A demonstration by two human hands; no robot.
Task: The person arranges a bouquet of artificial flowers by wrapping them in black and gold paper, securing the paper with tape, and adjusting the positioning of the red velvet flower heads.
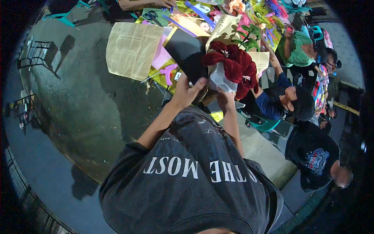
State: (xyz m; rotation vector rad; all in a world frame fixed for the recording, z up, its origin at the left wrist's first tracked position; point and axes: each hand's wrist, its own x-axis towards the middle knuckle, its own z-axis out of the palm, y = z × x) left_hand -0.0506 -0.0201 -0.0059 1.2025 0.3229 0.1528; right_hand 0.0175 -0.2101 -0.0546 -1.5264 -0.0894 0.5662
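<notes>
My left hand (187, 91) grips the lower end of a black sheet of wrapping paper (185, 48); its thumb shows and most of the fingers are hidden behind the sheet. Beside it, my right hand (226, 96) is closed around the base of a bouquet of dark red fuzzy flowers (230, 54). White gauzy wrap (223, 77) surrounds the stems, just above that hand. The black sheet stands against the bouquet's left side. Behind the flowers rises a piece of newsprint-patterned paper (224, 29).
A larger newsprint-patterned sheet (130, 50) overhangs the table's left edge, near a pink glue gun (168, 73). Scissors (150, 15) and purple strips (200, 13) lie farther back. A person in a dark blue shirt (272, 99) sits close on the right; another's hand (165, 4) is across the table.
</notes>
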